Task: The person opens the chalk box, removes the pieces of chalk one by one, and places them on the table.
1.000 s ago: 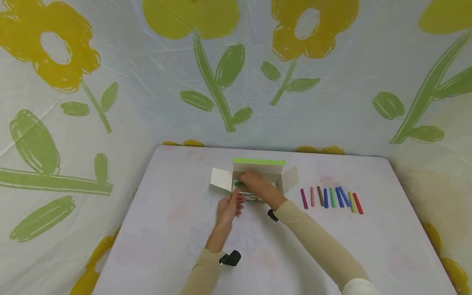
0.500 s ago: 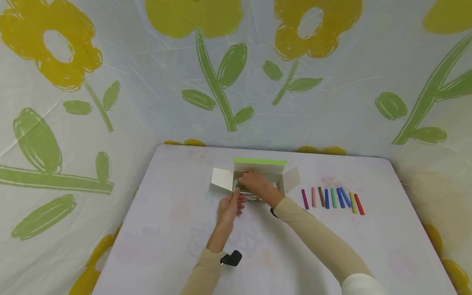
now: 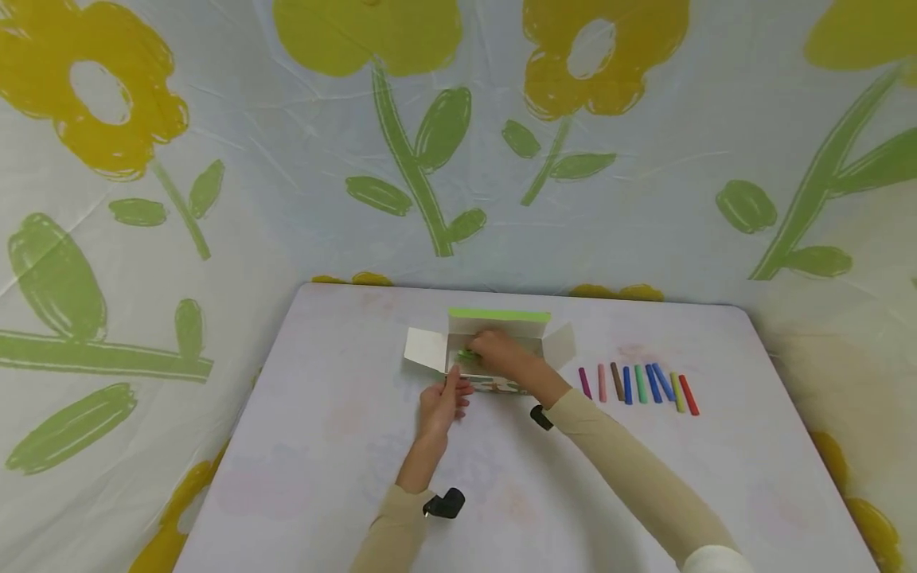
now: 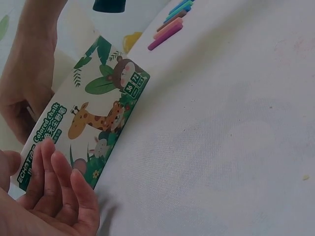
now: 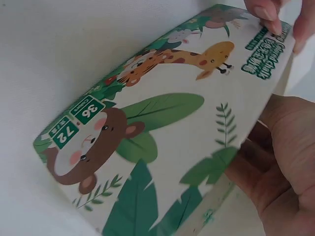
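An open white cardboard chalk box (image 3: pixel 497 384) stands on the table, its lid and side flaps spread; animals and "Colored chalk" are printed on its front in the left wrist view. At its front left corner my left hand (image 3: pixel 438 403) pinches the front wall, thumb at the rim and fingers along the printed face (image 4: pixel 106 110). My right hand (image 3: pixel 497 352) reaches down into the box, fingers curled. A green chalk stick (image 3: pixel 466 352) shows at its fingertips near the left end inside. In the right wrist view the front wall hides those fingertips.
Right of the box several chalk sticks lie in a row, from a purple stick (image 3: pixel 585 383) to a red stick (image 3: pixel 689 395). The raised lid flap (image 3: pixel 499 317) stands behind my right hand. A flower-printed cloth (image 3: pixel 286 199) hangs around the table.
My right hand stays in the box with small finger movements. The green chalk at its fingertips was mostly covered half a second ago and shows more now. My left hand keeps its place.
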The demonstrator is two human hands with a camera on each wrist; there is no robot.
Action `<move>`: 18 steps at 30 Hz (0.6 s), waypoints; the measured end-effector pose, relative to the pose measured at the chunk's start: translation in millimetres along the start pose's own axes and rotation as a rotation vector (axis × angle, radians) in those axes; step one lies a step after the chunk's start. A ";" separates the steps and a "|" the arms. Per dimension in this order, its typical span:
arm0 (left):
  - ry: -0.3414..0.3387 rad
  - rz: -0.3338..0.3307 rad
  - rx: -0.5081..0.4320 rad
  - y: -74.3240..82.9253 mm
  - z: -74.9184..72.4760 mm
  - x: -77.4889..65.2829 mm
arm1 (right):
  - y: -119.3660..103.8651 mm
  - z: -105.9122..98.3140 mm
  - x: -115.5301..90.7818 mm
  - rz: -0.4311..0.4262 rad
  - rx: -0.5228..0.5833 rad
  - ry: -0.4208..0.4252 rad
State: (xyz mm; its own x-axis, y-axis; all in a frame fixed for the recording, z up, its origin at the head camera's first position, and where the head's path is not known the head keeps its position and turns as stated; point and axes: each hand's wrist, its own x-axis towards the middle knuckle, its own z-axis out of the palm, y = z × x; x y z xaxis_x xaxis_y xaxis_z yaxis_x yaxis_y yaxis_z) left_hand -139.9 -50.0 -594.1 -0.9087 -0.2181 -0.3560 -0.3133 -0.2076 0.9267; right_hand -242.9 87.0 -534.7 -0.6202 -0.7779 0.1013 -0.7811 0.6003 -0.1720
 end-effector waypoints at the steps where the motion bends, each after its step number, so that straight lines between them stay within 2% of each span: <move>1: 0.000 0.001 0.004 -0.3 -0.3 0.2 | 0.7 -2.7 -2.3 0.005 0.057 0.007; 6: -0.006 -0.002 0.017 1.4 -0.5 -1.4 | 5.9 -15.0 -20.0 0.032 0.290 0.054; 10: -0.004 -0.004 0.016 2.5 -0.6 -2.6 | 9.1 -26.6 -37.2 0.092 0.449 0.078; 18: -0.016 -0.014 0.019 0.9 -2.3 -1.4 | 14.3 -45.4 -68.5 0.188 0.600 0.175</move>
State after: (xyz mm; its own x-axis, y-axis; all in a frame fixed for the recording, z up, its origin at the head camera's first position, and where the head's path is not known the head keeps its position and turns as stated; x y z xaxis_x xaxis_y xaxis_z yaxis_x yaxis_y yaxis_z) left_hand -138.3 -52.1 -593.0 -0.9085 -0.1998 -0.3671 -0.3310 -0.1922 0.9238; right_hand -214.9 157.3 -499.6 -0.7848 -0.5973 0.1652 -0.5128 0.4762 -0.7143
